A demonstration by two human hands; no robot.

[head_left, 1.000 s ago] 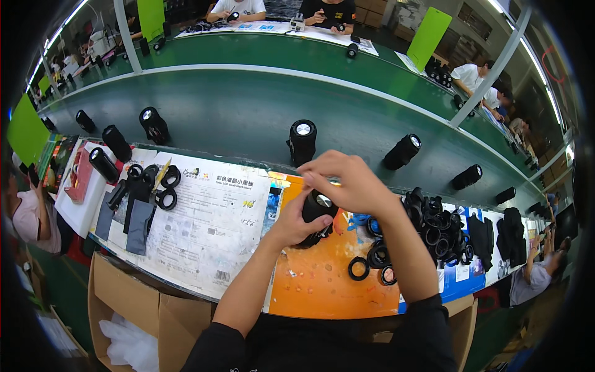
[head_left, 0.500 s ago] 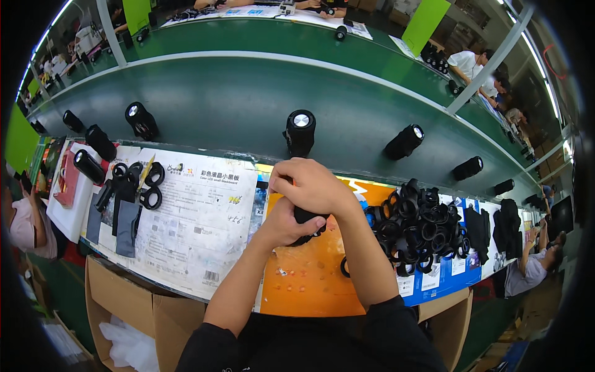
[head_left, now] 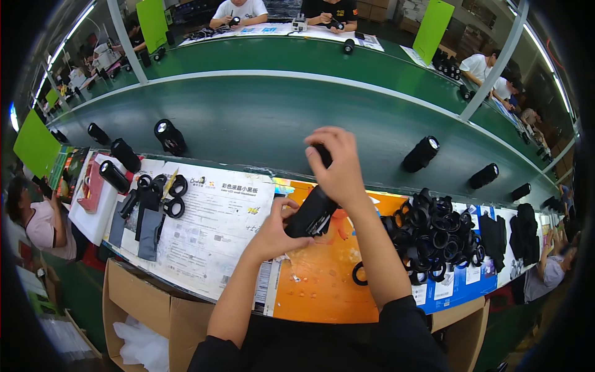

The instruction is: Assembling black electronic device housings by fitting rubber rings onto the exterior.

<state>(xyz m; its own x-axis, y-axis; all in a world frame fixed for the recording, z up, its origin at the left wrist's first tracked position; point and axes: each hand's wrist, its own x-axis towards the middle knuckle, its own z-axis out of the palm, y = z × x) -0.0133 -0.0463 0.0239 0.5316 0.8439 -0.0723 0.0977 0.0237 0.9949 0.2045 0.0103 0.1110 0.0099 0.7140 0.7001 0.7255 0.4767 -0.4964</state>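
My left hand (head_left: 276,232) is wrapped round the lower part of a black cylindrical speaker (head_left: 315,212), tilted over the orange sheet, with pale print on its side. My right hand (head_left: 339,164) reaches past it to the belt's near edge. Its fingers curl round the top of a second black cylinder (head_left: 321,155), mostly hidden by the hand. To the right of my right forearm lies a heap of black rings (head_left: 434,232). One loose black ring (head_left: 359,273) lies beside that forearm on the orange sheet (head_left: 322,288).
Black cylinders with silver ends, such as one speaker (head_left: 170,136), stand along the green conveyor belt (head_left: 248,118). Scissors (head_left: 176,195) and grey strips (head_left: 150,234) lie at left. Cardboard boxes (head_left: 139,291) stand below the table. Other people work across the belt and at both sides.
My right hand has left the speaker in my left hand and moved forward to the cylinder on the belt. The held speaker now tilts. The whole view has shifted slightly right and down.
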